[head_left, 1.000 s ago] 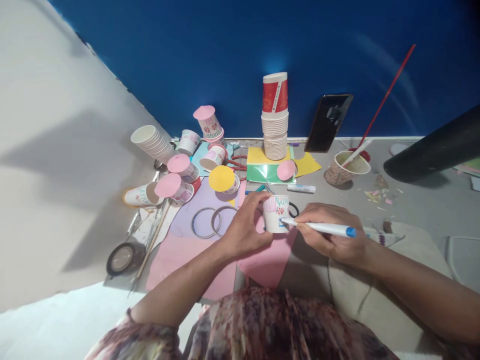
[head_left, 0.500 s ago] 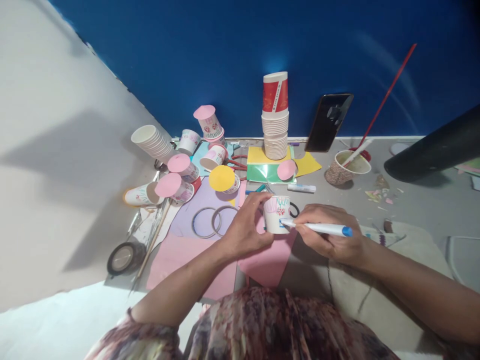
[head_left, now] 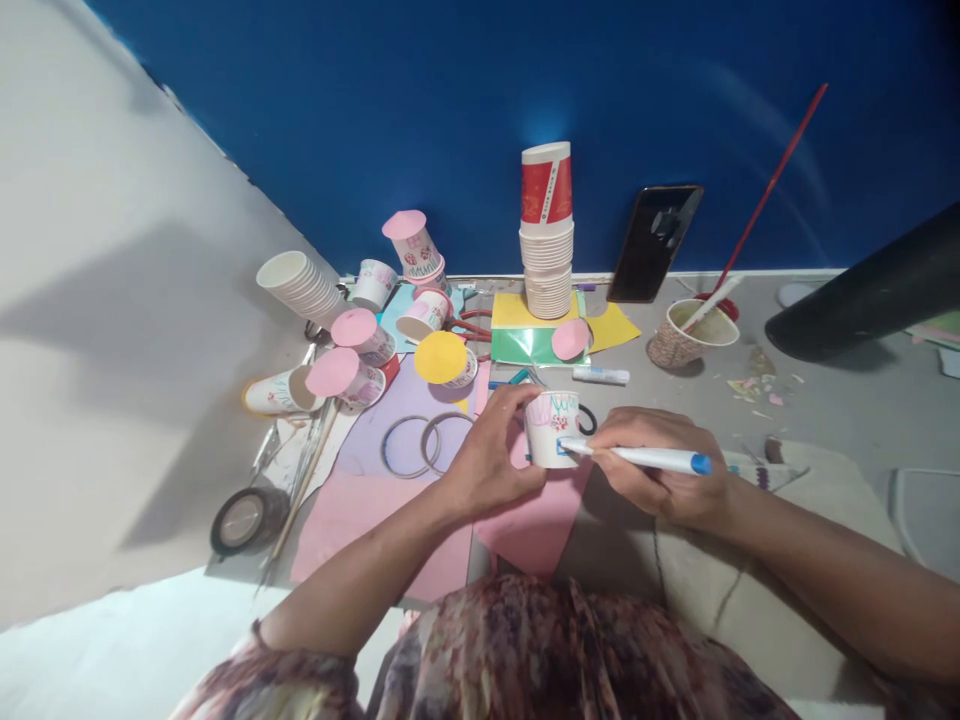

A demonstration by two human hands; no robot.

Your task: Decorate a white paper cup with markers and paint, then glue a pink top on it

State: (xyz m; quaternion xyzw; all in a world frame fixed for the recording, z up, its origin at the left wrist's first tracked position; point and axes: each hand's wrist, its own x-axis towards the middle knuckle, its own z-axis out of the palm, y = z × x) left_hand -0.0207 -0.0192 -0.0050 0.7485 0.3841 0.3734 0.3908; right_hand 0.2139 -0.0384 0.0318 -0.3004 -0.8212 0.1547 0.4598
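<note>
My left hand (head_left: 495, 445) grips a small white paper cup (head_left: 545, 445) between thumb and fingers. Green, pink and red drawings mark the cup, and a small blue square outline shows low on its side. In my right hand (head_left: 664, 465) is a white marker pen (head_left: 652, 457) with a blue end, its tip touching the cup at the blue outline. Pink paper (head_left: 536, 520) lies beneath the cup. Beyond my hands, a capped white marker (head_left: 600, 376) rests on the table.
Decorated cups with pink (head_left: 334, 372) and yellow (head_left: 440, 357) paper discs stand at left. Stacked cups (head_left: 547, 240), a phone (head_left: 655, 243) and a patterned cup (head_left: 675, 345) holding sticks line the back. Two rings (head_left: 409, 473) and black tape (head_left: 244, 521) lie left; a dark cylinder (head_left: 862, 290) leans right.
A little more blue line appears in the outline on the cup. Both hands keep nearly the same position and grip; the whole view has shifted slightly.
</note>
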